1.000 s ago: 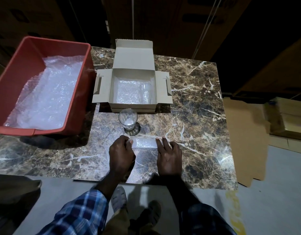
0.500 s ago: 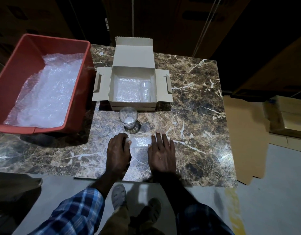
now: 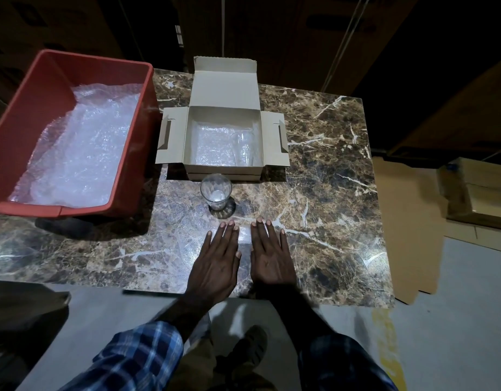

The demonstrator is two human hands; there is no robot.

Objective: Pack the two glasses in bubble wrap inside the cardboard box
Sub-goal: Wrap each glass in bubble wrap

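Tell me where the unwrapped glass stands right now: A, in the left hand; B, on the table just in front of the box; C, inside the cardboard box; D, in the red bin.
B: the glass stands upright on the table, just before the box, beyond both flat hands.

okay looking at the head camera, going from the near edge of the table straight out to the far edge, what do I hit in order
hands pressing flat on a clear bubble wrap sheet → upright glass → open cardboard box, with bubble wrap and a second glass inside.

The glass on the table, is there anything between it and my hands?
Nothing visible. The glass stands upright just beyond the fingertips of the left hand and right hand, which lie flat on a bubble wrap sheet.
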